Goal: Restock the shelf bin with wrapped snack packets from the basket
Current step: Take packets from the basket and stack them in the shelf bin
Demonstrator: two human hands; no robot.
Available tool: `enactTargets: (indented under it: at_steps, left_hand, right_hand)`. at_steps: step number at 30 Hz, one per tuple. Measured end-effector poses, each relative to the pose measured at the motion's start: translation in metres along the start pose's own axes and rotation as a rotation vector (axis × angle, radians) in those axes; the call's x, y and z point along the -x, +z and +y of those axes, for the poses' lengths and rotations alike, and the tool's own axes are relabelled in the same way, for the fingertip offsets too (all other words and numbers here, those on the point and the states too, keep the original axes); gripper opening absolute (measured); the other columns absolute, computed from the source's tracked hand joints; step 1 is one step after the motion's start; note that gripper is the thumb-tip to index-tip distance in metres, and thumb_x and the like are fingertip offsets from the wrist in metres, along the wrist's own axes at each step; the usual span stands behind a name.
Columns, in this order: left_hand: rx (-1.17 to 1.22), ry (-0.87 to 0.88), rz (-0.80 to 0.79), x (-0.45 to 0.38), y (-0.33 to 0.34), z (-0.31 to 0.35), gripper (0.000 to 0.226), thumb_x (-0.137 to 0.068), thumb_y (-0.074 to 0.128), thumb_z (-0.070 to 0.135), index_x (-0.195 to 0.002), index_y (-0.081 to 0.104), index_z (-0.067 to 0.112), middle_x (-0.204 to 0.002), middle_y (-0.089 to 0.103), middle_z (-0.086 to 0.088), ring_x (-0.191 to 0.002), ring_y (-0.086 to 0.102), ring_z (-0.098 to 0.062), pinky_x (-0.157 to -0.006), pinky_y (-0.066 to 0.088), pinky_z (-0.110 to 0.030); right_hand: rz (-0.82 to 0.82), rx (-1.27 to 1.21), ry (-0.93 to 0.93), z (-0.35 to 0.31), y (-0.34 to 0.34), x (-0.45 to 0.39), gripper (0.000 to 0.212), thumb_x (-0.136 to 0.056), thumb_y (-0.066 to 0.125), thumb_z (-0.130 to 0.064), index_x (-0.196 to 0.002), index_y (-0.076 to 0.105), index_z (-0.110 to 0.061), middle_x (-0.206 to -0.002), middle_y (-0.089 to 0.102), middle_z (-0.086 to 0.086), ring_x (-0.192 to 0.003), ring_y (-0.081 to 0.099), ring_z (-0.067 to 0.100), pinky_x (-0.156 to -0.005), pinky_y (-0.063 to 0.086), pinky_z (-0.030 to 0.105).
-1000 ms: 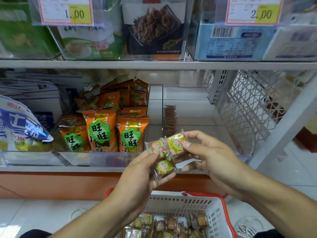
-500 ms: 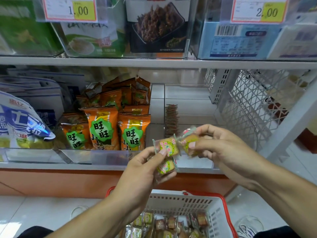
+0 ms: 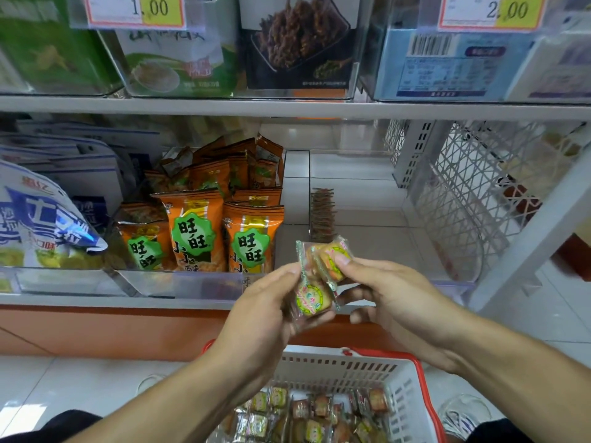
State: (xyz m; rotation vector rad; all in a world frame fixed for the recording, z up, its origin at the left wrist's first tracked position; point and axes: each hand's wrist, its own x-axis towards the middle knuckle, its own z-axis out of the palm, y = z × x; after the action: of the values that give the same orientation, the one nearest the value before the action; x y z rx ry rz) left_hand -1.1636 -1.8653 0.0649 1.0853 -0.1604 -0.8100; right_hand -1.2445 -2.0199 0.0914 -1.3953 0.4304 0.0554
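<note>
My left hand (image 3: 271, 311) grips a small stack of clear-wrapped snack packets (image 3: 311, 297) with green and pink round labels. My right hand (image 3: 387, 298) pinches the top packet (image 3: 331, 257) of that stack between thumb and fingers. Both hands are in front of the clear shelf bin (image 3: 367, 219), whose floor is mostly bare apart from a row of thin brown packets (image 3: 322, 212) standing at its left wall. Below them stands the white basket with a red rim (image 3: 412, 404), holding several more wrapped packets (image 3: 316, 414).
Orange snack bags (image 3: 195, 235) fill the bin to the left, and blue-white bags (image 3: 41, 219) lie further left. A white mesh divider (image 3: 460, 199) and slanted shelf post (image 3: 527, 238) stand to the right. The upper shelf (image 3: 287, 108) carries boxed goods and price tags.
My right hand has brought its packet back against the stack in my left hand, and both hands have shifted slightly left and down in front of the bin.
</note>
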Motion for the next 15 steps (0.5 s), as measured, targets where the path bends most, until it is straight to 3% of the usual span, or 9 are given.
enactTargets:
  at_steps: [7,11,13,15]
  left_hand:
    - [0.069,-0.025,0.081,-0.003,-0.003,-0.001,0.045,-0.103,0.038,-0.006,-0.108,0.08,0.009,-0.125,0.069,-0.019,-0.106,0.074,-0.036,-0.079,0.064,-0.043]
    - [0.009,0.063,0.087,-0.001,-0.004,0.003,0.043,-0.103,0.048,-0.005,-0.113,0.078,0.024,-0.123,0.071,-0.008,-0.107,0.074,-0.031,-0.084,0.063,-0.039]
    - [-0.037,0.123,0.07,0.001,-0.004,0.004,0.046,-0.1,0.055,-0.002,-0.119,0.074,0.035,-0.123,0.072,0.001,-0.107,0.074,-0.025,-0.09,0.061,-0.038]
    - [-0.053,0.161,0.031,0.002,-0.005,0.003,0.05,-0.095,0.061,0.003,-0.126,0.069,0.041,-0.131,0.069,-0.001,-0.11,0.072,-0.023,-0.092,0.06,-0.032]
  right_hand:
    - [0.042,-0.202,-0.056,-0.02,-0.016,-0.004,0.042,-0.079,0.065,-0.021,-0.116,0.07,-0.002,-0.104,0.073,0.009,-0.087,0.064,0.018,-0.072,0.049,0.031]
    - [-0.072,-0.084,-0.024,-0.026,-0.025,0.0,0.046,-0.08,0.066,-0.021,-0.121,0.069,-0.001,-0.104,0.07,0.009,-0.088,0.061,0.016,-0.074,0.05,0.032]
    - [-0.077,-0.088,-0.032,-0.018,-0.019,0.001,0.041,-0.079,0.068,-0.022,-0.115,0.072,-0.003,-0.098,0.071,0.007,-0.084,0.06,0.014,-0.071,0.049,0.031]
    - [-0.109,-0.101,-0.016,-0.008,-0.009,0.0,0.035,-0.082,0.067,-0.021,-0.114,0.075,-0.01,-0.106,0.074,0.008,-0.089,0.062,0.012,-0.073,0.053,0.033]
